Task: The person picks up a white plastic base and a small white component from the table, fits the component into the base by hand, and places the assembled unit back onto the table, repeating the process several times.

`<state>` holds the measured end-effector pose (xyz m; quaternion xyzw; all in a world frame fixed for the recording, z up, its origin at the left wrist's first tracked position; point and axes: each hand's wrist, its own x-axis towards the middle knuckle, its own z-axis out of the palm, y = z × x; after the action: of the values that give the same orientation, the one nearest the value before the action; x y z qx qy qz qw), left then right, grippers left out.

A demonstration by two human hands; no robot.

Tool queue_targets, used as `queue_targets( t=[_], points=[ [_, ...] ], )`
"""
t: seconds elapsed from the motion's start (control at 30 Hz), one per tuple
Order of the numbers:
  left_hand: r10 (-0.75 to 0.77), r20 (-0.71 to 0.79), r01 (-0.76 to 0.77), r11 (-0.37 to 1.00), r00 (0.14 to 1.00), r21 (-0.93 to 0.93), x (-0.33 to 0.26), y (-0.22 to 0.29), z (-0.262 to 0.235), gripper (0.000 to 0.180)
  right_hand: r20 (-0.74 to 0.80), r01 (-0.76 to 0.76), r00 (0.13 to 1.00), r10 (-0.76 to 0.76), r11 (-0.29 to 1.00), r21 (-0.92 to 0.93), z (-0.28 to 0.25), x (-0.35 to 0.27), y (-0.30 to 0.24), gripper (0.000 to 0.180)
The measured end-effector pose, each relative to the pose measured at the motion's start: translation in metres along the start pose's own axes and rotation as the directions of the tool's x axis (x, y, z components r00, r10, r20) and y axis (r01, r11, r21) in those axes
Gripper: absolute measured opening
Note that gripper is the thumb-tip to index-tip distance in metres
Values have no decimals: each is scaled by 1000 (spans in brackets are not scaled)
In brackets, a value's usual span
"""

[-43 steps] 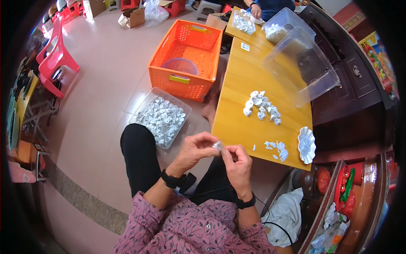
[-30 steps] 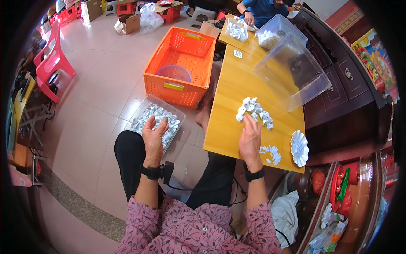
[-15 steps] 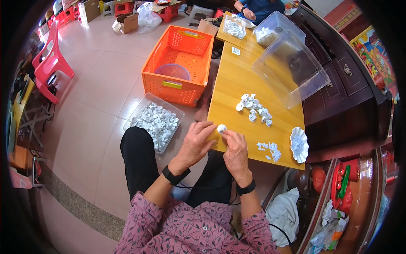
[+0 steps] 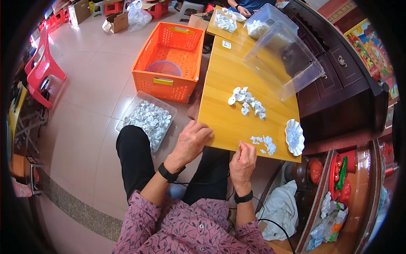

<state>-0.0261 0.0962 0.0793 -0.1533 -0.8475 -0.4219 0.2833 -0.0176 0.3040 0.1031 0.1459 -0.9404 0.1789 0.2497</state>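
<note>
At the near edge of the yellow table [image 4: 220, 84], my left hand [image 4: 190, 142] is closed with its fingers curled; a bit of white shows at the fingertips, but the rest is hidden. My right hand [image 4: 243, 163] is pinched at the table's front edge; anything between its fingers is too small to make out. Just right of it lie small pale plastic pieces [image 4: 269, 145]. White round plastic parts [image 4: 246, 101] form a loose heap farther up the tabletop. A wavy-rimmed white dish [image 4: 298, 149] at the right holds more small pale pieces.
A clear bin [image 4: 170, 125] of white parts stands on the floor beside my left knee. Behind it is an orange crate [image 4: 141, 80] with a purple basket inside. Empty clear box [image 4: 275, 63] lies tilted at the cabinet [image 4: 338, 80]. Another person's hand [image 4: 244, 11] shows beyond.
My hands have moved apart, the right one lower and toward the small pieces. The white round part between them no longer shows there. The whole view has shifted slightly.
</note>
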Motion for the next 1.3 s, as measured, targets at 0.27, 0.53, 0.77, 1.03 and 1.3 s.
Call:
queue_targets(
  t=[0.27,0.53,0.77,1.03,1.3],
  points=[
    [-390,5,354,831,921,-428,-15,10,-8,19,102,57,994,-45,992,-113,-5,-7,8,26],
    [-550,195,441,360,812,-822,-20,13,-12,18,27,146,989,-144,986,-85,-1,-7,9,18],
    [-525,325,430,87,787,-899,-25,10,-16,21,6,137,991,-136,990,-42,4,-8,6,8],
    [-461,445,426,-150,768,-892,-30,14,-8,23,271,-437,889,369,510,741,-3,-9,-26,11],
    [-417,474,413,-233,775,-880,-36,14,0,25,373,-483,857,356,297,824,-19,6,-59,18]
  ],
)
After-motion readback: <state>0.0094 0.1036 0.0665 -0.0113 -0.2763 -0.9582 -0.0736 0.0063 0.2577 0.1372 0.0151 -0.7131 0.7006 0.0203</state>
